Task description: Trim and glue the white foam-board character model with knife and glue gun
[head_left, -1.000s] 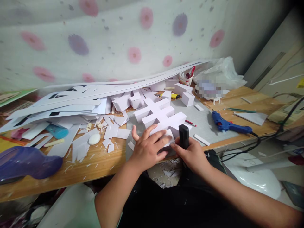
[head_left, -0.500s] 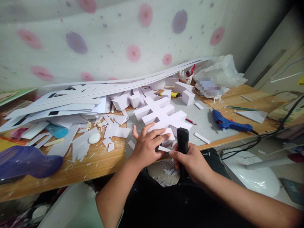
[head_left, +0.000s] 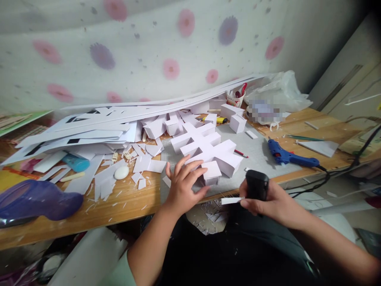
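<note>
My left hand (head_left: 185,184) is open, its fingers spread at the left side of a small white foam-board box (head_left: 212,170). I cannot tell whether a fingertip touches the box. That box sits at the near end of a white foam-board model (head_left: 200,139) with several box-shaped arms, lying on a grey cutting mat (head_left: 264,163). Off the table's front edge, my right hand (head_left: 264,204) is closed around a black blocky object (head_left: 257,185) whose kind I cannot make out. A narrow white strip (head_left: 230,201) sticks out leftward from between its thumb and fingers.
A blue glue gun (head_left: 290,155) lies to the right, its black cable trailing off the table. Beyond the model are loose white boxes (head_left: 237,123) and a yellow cutter (head_left: 222,120). White offcuts (head_left: 143,163), long sheets (head_left: 98,123) and a purple object (head_left: 44,198) cover the left.
My right hand has moved right, away from the small box, with the black object and white strip. My left hand has loosened, its thumb and fingers now wider apart. The view has shifted slightly.
</note>
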Available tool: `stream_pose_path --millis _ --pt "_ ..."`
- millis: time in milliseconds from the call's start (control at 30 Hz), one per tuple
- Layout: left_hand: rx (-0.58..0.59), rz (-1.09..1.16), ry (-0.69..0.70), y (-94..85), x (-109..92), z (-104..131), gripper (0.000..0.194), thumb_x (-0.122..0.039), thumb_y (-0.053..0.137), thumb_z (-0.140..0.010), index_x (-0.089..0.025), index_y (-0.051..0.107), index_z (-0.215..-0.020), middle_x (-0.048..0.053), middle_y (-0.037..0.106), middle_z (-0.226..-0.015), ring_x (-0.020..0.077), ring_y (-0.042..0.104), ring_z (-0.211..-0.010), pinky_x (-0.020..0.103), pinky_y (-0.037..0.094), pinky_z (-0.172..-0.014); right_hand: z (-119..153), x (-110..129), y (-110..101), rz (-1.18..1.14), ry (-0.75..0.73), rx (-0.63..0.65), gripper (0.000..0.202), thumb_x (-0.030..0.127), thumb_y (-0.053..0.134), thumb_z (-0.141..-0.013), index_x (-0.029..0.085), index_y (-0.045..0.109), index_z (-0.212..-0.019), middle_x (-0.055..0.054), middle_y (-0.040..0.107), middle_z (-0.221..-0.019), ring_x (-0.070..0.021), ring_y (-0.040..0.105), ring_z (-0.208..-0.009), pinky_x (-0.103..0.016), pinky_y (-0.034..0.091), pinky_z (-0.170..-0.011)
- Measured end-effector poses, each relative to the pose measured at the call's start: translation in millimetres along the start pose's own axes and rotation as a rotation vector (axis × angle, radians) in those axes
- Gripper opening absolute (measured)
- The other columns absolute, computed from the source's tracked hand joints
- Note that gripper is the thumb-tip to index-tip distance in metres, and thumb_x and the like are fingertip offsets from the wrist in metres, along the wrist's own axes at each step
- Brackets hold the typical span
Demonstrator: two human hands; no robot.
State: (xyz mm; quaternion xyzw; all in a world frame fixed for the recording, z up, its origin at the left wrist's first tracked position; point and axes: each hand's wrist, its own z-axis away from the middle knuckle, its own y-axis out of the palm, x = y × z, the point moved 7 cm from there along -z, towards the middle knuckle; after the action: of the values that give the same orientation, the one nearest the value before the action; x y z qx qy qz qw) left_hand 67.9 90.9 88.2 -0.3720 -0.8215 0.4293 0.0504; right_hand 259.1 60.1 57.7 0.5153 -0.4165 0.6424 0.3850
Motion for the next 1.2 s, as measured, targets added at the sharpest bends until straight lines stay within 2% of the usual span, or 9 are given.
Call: stream_pose_path --millis 167,333,400,467,533,667,733,1000,1200 --pt "-0.066 -0.035 -0.042 -3.9 0 2 0.031 -0.032 0.076 -0.073 -0.028 0.066 -0.102 0.002 0.071 -0.114 0.0302 0.052 -0.122 0.056 0.005 -0.111 -2 -5 -38 -0.014 -0.014 -0.190 0.030 0.044 0.075 -0.067 0.018 0.060 -0.070 0.002 0.054 -0.051 -0.0118 0.049 -0.046 -0.025 0.040 -0.045" --pt "-0.055 -0.056 -0.042 -3.9 0 3 0.026 -0.034 0.074 -0.076 -0.029 0.067 -0.101 0.001 0.072 -0.113 0.0305 0.052 -0.122 0.056 0.005 -0.111 -9 -7 -108 -0.063 -0.085 -0.735 0.033 0.043 0.079 -0.063 0.020 0.059 -0.073 0.003 0.052 -0.050 -0.0125 0.048 -0.043 -0.025 0.038 -0.040" --pt "-0.058 -0.068 -0.053 -3.7 2 4 0.028 -0.034 0.073 -0.077 -0.029 0.066 -0.103 0.001 0.071 -0.113 0.0303 0.052 -0.122 0.056 0.005 -0.111 -9 -7 -120 -0.015 -0.087 -0.872 0.032 0.044 0.078 -0.064 0.020 0.059 -0.074 0.003 0.052 -0.050 -0.0127 0.049 -0.043 -0.025 0.038 -0.040" --pt "-0.053 -0.084 -0.045 -2.7 3 5 0.030 -0.034 0.072 -0.078 -0.029 0.065 -0.107 0.002 0.071 -0.114 0.0298 0.052 -0.123 0.055 0.004 -0.111 -13 -6 -112 0.057 -0.072 -0.837 0.032 0.046 0.075 -0.067 0.019 0.061 -0.077 0.003 0.052 -0.050 -0.0133 0.049 -0.043 -0.025 0.039 -0.040" --pt "-0.034 -0.100 -0.021 -1.0 3 5 0.033 -0.037 0.070 -0.079 -0.029 0.064 -0.111 0.003 0.071 -0.116 0.0298 0.051 -0.124 0.055 0.003 -0.112 -20 3 -88 0.196 -0.134 -0.692 0.028 0.044 0.073 -0.071 0.019 0.064 -0.081 0.000 0.059 -0.058 -0.0156 0.055 -0.049 -0.028 0.045 -0.046" --pt "0.010 -0.125 0.022 2.4 4 4 0.034 -0.037 0.067 -0.082 -0.030 0.062 -0.115 0.003 0.068 -0.122 0.0307 0.046 -0.129 0.058 0.002 -0.111 -29 35 -21 0.527 -0.489 -0.356 0.022 0.029 0.066 -0.078 0.021 0.067 -0.099 -0.009 0.069 -0.105 -0.0229 0.067 -0.094 -0.035 0.053 -0.084" --pt "0.023 -0.115 0.027 3.8 4 3 0.031 -0.033 0.066 -0.084 -0.031 0.063 -0.114 0.002 0.068 -0.122 0.0303 0.044 -0.130 0.059 0.002 -0.111 -33 43 -1 0.635 -0.548 -0.266 0.029 0.022 0.062 -0.080 0.021 0.065 -0.109 -0.009 0.066 -0.119 -0.0229 0.065 -0.104 -0.036 0.051 -0.092" --pt "0.012 -0.054 -0.018 2.5 1 -1 0.017 -0.028 0.067 -0.082 -0.030 0.069 -0.100 0.001 0.073 -0.112 0.0301 0.048 -0.127 0.058 0.001 -0.111 -43 43 8 0.907 -0.438 -0.256 0.038 0.015 0.062 -0.077 0.022 0.066 -0.113 -0.007 0.067 -0.123 -0.0263 0.069 -0.100 -0.039 0.054 -0.090" --pt "-0.017 -0.058 -0.018 1.0 -1 -2 0.016 -0.028 0.067 -0.082 -0.030 0.069 -0.097 0.000 0.074 -0.109 0.0302 0.050 -0.126 0.058 0.000 -0.111 -41 41 11 0.950 -0.433 -0.271 0.040 0.012 0.061 -0.074 0.022 0.067 -0.111 -0.006 0.067 -0.123 -0.0257 0.070 -0.097 -0.036 0.055 -0.086"
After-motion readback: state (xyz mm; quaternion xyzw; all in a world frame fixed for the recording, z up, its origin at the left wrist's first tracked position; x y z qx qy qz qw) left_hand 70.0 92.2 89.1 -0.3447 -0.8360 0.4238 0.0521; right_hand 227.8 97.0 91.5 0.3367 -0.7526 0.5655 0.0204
